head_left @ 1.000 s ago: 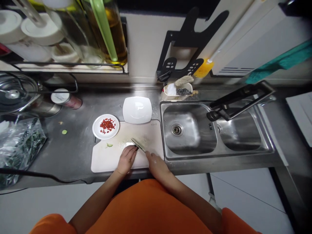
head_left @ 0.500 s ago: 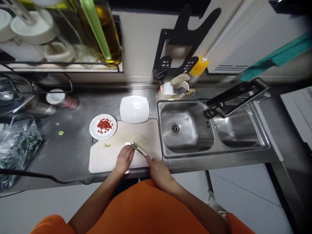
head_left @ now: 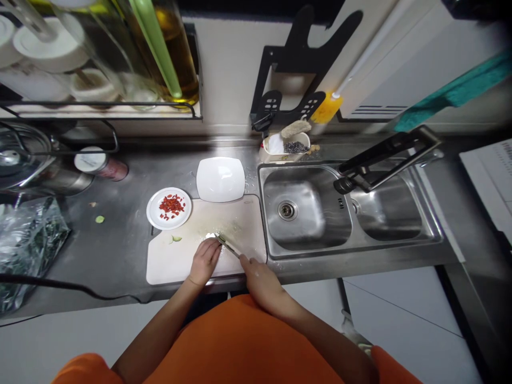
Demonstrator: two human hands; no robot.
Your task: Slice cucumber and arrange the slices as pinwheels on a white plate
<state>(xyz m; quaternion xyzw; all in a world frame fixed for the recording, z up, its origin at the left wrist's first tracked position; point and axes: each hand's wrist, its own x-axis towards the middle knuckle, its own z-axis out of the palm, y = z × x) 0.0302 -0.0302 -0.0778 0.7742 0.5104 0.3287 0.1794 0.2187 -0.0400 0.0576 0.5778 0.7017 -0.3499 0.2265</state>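
My right hand (head_left: 259,280) is closed round the handle of a knife (head_left: 229,246), whose blade angles up and left over the pale cutting board (head_left: 168,266). Close by the blade tip, my left hand (head_left: 205,260) is closed, fingers curled down at the board; what it pinches is hidden under the fingers. Small pale green slices (head_left: 176,238) lie on the board's left part. Wet bits are scattered past the blade. Behind the board's left corner sits a white plate (head_left: 152,210) of small red pieces (head_left: 172,205). An unfilled white dish (head_left: 221,178) touches the board's back edge.
A double steel sink (head_left: 308,210) with a black faucet (head_left: 372,160) adjoins the board's right side. On the left are a plastic bag of greens (head_left: 32,240), a lidded jar (head_left: 102,164) and a green scrap (head_left: 100,219). A caddy (head_left: 285,149) stands behind the sink.
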